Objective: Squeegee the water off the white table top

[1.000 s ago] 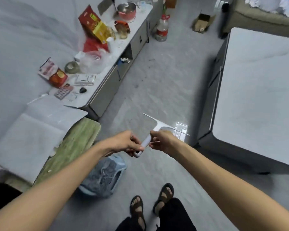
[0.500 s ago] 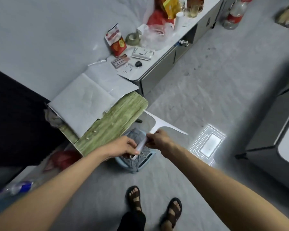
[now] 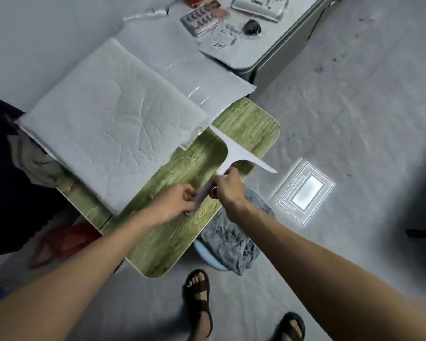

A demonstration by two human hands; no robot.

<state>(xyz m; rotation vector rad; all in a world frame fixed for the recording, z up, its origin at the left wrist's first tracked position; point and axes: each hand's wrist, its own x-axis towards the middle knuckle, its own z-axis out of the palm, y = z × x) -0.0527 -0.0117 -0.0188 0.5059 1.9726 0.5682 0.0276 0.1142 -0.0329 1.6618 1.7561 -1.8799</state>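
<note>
1. Squeegee: the white T-shaped tool is held in the air above a green wood-grain surface, its blade angled from the upper left down to the lower right.
2. The right hand is closed around the upper part of the handle, just below the blade.
3. The left hand is closed around the lower end of the handle, fingers curled in; the two hands sit just beside each other.
4. A large white padded sheet covers the far side of the green surface, with a clear plastic film lying past its right edge, near the blade tip.
5. Beyond, a white cabinet top carries a blister pack, a small dark object and papers.
6. On the grey floor, a light blue basin holding crumpled cloth sits partly under the green surface, and a bright rectangular reflection glows to the right.
7. Two feet in brown sandals stand at the bottom edge.
</note>
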